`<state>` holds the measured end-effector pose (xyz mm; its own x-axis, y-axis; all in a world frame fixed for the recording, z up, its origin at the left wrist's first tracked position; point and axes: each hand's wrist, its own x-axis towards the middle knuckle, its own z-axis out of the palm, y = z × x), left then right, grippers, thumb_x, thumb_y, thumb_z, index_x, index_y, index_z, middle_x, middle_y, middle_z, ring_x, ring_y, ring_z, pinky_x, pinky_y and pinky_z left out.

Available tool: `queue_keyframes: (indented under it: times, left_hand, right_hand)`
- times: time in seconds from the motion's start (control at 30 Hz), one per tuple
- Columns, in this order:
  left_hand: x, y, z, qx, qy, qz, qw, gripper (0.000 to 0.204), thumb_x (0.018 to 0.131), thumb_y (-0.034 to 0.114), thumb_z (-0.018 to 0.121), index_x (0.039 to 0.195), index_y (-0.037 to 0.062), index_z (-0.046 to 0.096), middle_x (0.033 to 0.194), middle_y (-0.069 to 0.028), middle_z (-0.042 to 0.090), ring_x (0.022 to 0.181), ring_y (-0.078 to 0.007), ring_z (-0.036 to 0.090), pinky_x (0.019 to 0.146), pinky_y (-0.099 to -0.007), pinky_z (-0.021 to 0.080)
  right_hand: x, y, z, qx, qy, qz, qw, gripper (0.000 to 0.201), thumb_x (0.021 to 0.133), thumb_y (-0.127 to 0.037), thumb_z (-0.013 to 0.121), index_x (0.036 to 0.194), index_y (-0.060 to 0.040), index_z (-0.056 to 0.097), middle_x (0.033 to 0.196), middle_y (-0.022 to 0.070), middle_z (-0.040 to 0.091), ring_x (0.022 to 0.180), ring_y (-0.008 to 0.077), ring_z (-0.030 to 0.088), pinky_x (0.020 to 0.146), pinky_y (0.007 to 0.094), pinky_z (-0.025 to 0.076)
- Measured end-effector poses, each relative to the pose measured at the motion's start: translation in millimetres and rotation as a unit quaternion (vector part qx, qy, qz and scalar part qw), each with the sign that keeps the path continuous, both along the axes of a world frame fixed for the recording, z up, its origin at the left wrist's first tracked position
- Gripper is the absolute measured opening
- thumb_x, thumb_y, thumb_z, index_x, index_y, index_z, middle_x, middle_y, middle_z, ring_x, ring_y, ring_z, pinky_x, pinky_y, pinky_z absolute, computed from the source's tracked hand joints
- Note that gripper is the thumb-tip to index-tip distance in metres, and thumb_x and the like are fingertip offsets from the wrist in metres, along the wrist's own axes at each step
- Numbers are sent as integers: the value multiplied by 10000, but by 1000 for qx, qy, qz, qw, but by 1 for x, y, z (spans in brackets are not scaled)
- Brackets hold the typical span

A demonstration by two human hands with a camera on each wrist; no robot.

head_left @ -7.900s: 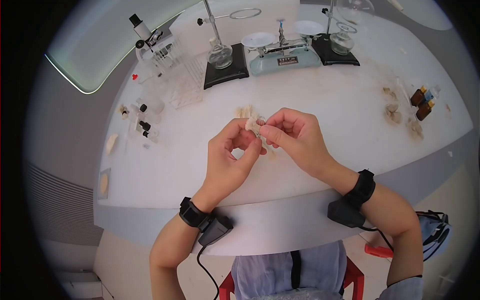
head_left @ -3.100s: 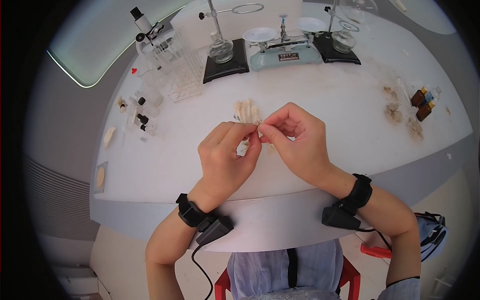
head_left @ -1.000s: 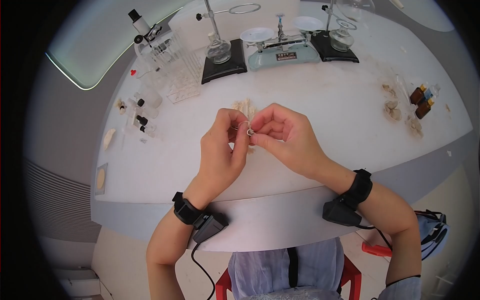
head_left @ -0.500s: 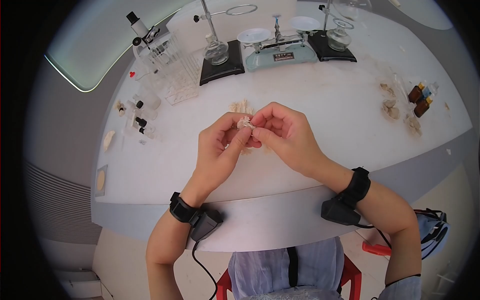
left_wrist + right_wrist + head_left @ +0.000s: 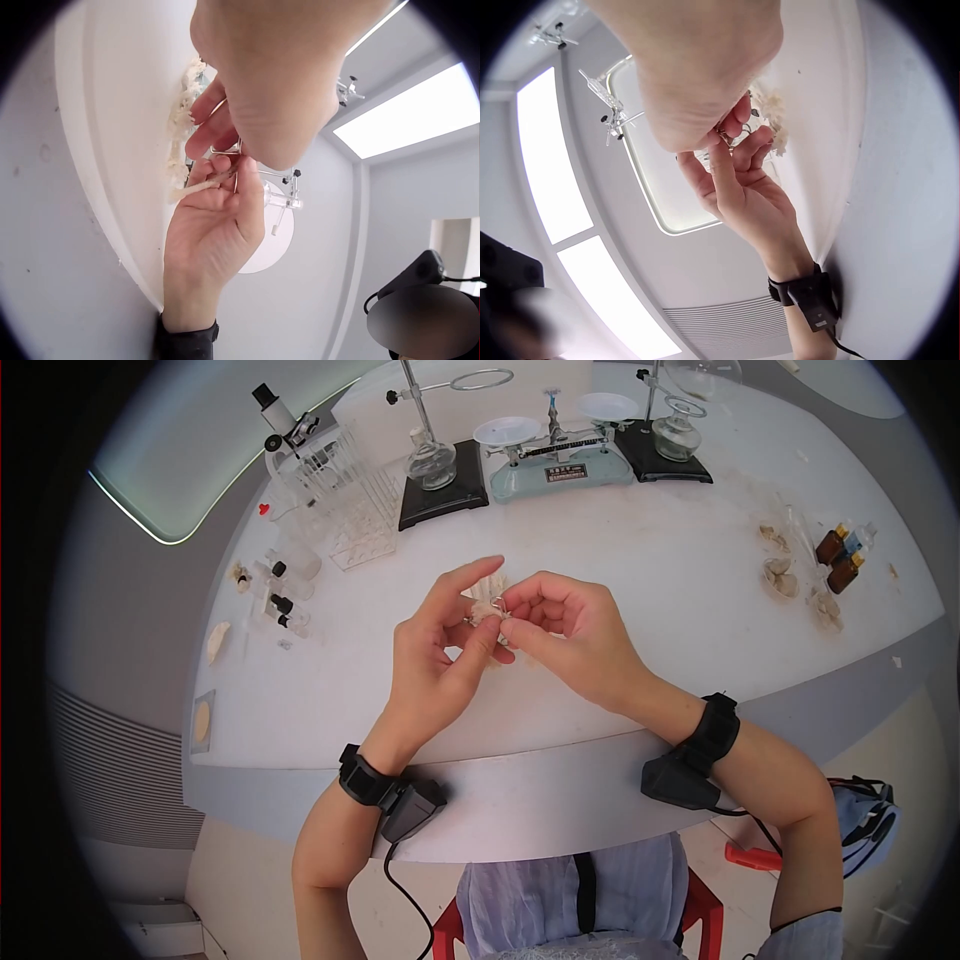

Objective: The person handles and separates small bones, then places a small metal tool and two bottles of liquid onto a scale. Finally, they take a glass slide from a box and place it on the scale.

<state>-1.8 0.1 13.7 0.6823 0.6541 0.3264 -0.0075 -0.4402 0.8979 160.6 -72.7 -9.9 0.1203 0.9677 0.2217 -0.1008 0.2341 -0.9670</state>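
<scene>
ok so both your hands are up close together over the white surface point(image 5: 640, 550), near the middle, w/ a small pale piece point(image 5: 487, 612) btwn the fingertips. Some thin metal wire point(image 5: 227, 151) shows right by it too, but the fingers cover too much to tell exactly how the two connect.

L grip point(image 5: 430, 658): thumb pressed on the pale piece, fingers curled under it, so it's pinching, tho the index sticks up and off. R grip point(image 5: 580, 630): thumb + index tips pinching the other side of the same piece, remaining fingers folded in. L wrist cam also shows a pale strip point(image 5: 195, 187) lying across your R fingers.

Just past your hands there's a heap of pale frilly stuff point(image 5: 776, 116) on the surface.

Rest of it, fwiw: pale blue balance point(image 5: 563, 475) w/ 2 white pans at the back, a black stand base either side, each w/ a round glass vessel. Microscope point(image 5: 285, 420) far L, black-capped bottles point(image 5: 283, 603) nearer on that side. Brown bottles point(image 5: 845, 572) over on the R, beside some beige lumps point(image 5: 780, 578).
</scene>
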Motion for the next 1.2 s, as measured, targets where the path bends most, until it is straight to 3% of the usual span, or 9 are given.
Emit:
queue_keyframes:
  times: [0.07, 0.17, 0.37, 0.53, 0.77, 0.9, 0.97, 1.07, 1.2]
  left_hand:
    - [0, 0, 0, 7, -7, 5, 1000, 352, 960, 43, 572, 1312, 38, 567, 944, -83, 686, 730, -145, 699, 667, -247, 547]
    - [-1, 4, -4, 7, 20, -3, 1000, 338, 950, 37, 584, 1287, 35, 609, 945, -74, 693, 706, -127, 688, 657, -243, 545]
    - [-4, 4, -2, 56, 11, 30, 998, 226, 927, 3, 603, 1148, -19, 643, 981, -86, 690, 717, -118, 660, 656, -252, 544]
    - [-2, 4, -8, 110, -35, 59, 991, 90, 892, -33, 623, 974, -6, 599, 1120, -94, 637, 783, -101, 645, 704, -254, 545]
    - [-4, 6, -12, 147, -97, 85, 981, 147, 850, -77, 598, 968, 10, 589, 1011, -77, 632, 775, -93, 631, 672, -228, 513]
    - [-8, 3, -2, 111, -83, 110, 984, 197, 885, -64, 561, 1064, 1, 610, 1020, -62, 579, 811, -101, 612, 721, -244, 519]
    - [-9, 5, 3, 185, -57, 70, 979, 232, 879, -51, 565, 1089, 8, 642, 1030, -57, 545, 824, -108, 592, 711, -248, 505]
    - [-6, 2, 7, 211, 26, 32, 977, 208, 885, -16, 603, 1079, 19, 668, 1031, -52, 516, 826, -120, 572, 714, -254, 494]
    - [-2, 10, -5, 182, -5, 58, 982, 162, 865, 34, 672, 1026, 48, 683, 962, -56, 524, 783, -125, 559, 649, -245, 468]
  right_hand:
    - [-2, 2, -4, 49, -35, -39, 997, 149, 891, -85, 671, 982, 19, 614, 827, 56, 674, 749, 96, 659, 696, 237, 541]
    - [-6, 5, -9, 129, -44, -73, 988, 134, 892, -82, 665, 971, 11, 608, 827, 47, 670, 753, 90, 653, 683, 234, 535]
    - [-5, 1, -4, 93, -61, -58, 992, 84, 898, -57, 648, 940, -4, 597, 810, 34, 657, 739, 68, 639, 665, 220, 518]
    - [-7, -2, -2, 102, -72, -42, 991, 71, 902, -38, 646, 931, -7, 589, 791, 27, 638, 709, 55, 607, 631, 226, 500]
    - [-7, 1, -7, 132, -119, -54, 983, 80, 880, 18, 624, 920, -4, 558, 774, 60, 593, 671, 118, 581, 607, 269, 476]
    - [-7, 0, -5, 124, -129, -53, 983, 80, 882, 24, 615, 924, -1, 551, 787, 66, 590, 676, 128, 578, 620, 275, 477]
    - [-7, 1, -6, 132, -113, -60, 983, 78, 883, 31, 606, 925, 1, 549, 786, 68, 590, 674, 128, 578, 618, 270, 474]
    - [-7, 0, -5, 136, -116, -69, 981, 73, 881, 38, 600, 921, 0, 551, 779, 66, 590, 671, 125, 573, 617, 267, 470]
    - [-6, 2, -7, 138, -94, -70, 983, 69, 879, 47, 592, 913, -1, 557, 777, 63, 590, 667, 116, 569, 617, 263, 469]
